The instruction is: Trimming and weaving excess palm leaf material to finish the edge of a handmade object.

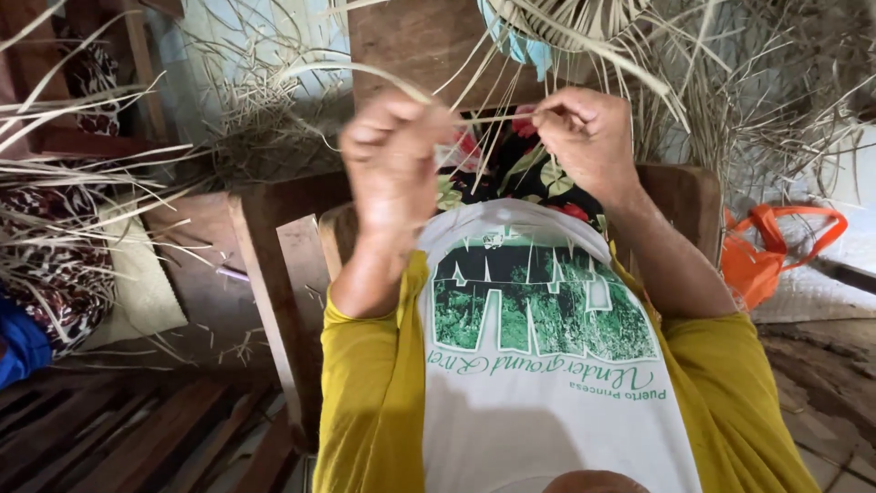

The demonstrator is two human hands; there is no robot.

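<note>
Palm strip (493, 118) is pinched taut between my left hand (392, 164) and right hand (589, 137), fingers clenched on it above my lap; uneven pull could snap it.

I have one view only, from the head camera: it looks steeply down my own chest, close on both raised hands, with floor at the edges.

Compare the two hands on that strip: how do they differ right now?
The left hand is blurred and nearer the camera; the right hand is sharp and farther off. The left hand looks fisted; the right hand pinches the pale strip at its fingertips. Both are raised over the lap on that strip.
</note>
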